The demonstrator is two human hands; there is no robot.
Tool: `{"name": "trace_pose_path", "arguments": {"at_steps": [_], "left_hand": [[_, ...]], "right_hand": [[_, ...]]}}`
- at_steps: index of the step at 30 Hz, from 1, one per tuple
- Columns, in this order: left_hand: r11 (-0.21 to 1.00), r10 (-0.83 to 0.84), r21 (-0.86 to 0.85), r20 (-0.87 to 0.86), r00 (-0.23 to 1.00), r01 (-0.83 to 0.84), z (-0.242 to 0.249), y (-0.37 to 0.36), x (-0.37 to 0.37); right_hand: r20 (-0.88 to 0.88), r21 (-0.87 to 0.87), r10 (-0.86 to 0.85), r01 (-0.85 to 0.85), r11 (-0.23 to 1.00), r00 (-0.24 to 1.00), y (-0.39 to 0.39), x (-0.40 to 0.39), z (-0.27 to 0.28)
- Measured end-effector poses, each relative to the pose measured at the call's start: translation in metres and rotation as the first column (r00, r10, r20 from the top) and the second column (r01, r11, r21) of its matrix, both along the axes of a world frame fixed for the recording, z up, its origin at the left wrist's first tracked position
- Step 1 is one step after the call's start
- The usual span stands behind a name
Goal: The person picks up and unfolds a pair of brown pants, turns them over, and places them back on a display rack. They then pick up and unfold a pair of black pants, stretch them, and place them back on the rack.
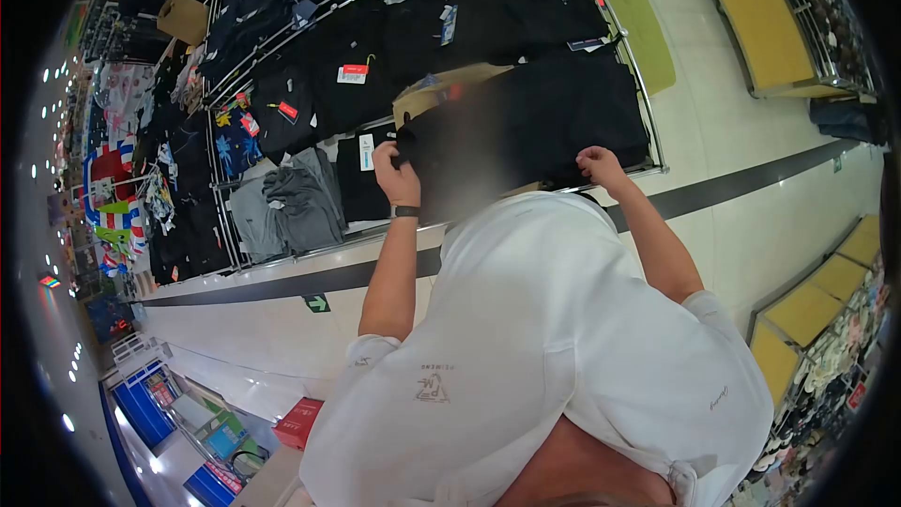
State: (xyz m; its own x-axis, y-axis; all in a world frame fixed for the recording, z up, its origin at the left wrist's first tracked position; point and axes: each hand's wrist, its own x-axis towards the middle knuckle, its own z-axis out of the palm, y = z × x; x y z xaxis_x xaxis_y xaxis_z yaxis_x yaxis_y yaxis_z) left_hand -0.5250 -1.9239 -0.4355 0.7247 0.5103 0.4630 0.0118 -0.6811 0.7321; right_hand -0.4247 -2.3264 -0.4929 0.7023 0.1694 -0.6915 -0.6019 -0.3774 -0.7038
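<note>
Dark black folded clothing (554, 117), which looks like a pair of trousers, lies across the front right of the metal display rack (657, 145). At its left end, my left hand (399, 178), with a dark band on the wrist, is closed around a black edge of the cloth. My right hand (601, 169) has its fingers curled together at the near edge of the same garment, towards the right. A grey blurred smear hides the middle of the cloth. Brown cardboard (422, 99) shows just behind it.
More black folded garments (375, 33) with red and white tags (354, 72) fill the rack behind. Grey folded clothes (291, 202) lie at its front left. Metal rails edge the rack. Yellow-sided display stands (770, 28) are at the right. A red box (298, 422) stands behind me.
</note>
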Motion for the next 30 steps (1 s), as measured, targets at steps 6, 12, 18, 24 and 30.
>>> {"name": "trace_pose_path", "arguments": {"at_steps": [6, 12, 18, 24, 30], "left_hand": [[0.988, 0.077, -0.094, -0.396, 0.915, -0.123, -0.068, 0.053, 0.022], [0.682, -0.220, -0.692, -0.500, 0.837, -0.234, -0.081, 0.088, 0.053], [0.337, -0.333, -0.906, -0.368, 0.868, -0.255, -0.110, 0.126, 0.091], [0.459, -0.324, -0.888, -0.139, 0.936, 0.027, -0.029, 0.078, 0.071], [0.657, -0.378, -0.745, -0.193, 0.905, 0.115, 0.016, 0.022, 0.013]], "right_hand": [[0.049, -0.068, 0.088, -0.085, 0.994, 0.995, 0.007, -0.001, -0.003], [0.062, -0.086, 0.082, -0.076, 0.993, 0.995, 0.007, -0.008, -0.002], [0.015, -0.116, 0.079, -0.077, 0.990, 0.997, 0.007, -0.014, -0.001], [0.147, -0.200, 0.197, -0.166, 0.966, 0.969, 0.018, -0.006, 0.017], [0.324, -0.185, 0.369, -0.324, 0.928, 0.871, 0.071, 0.018, 0.049]]}}
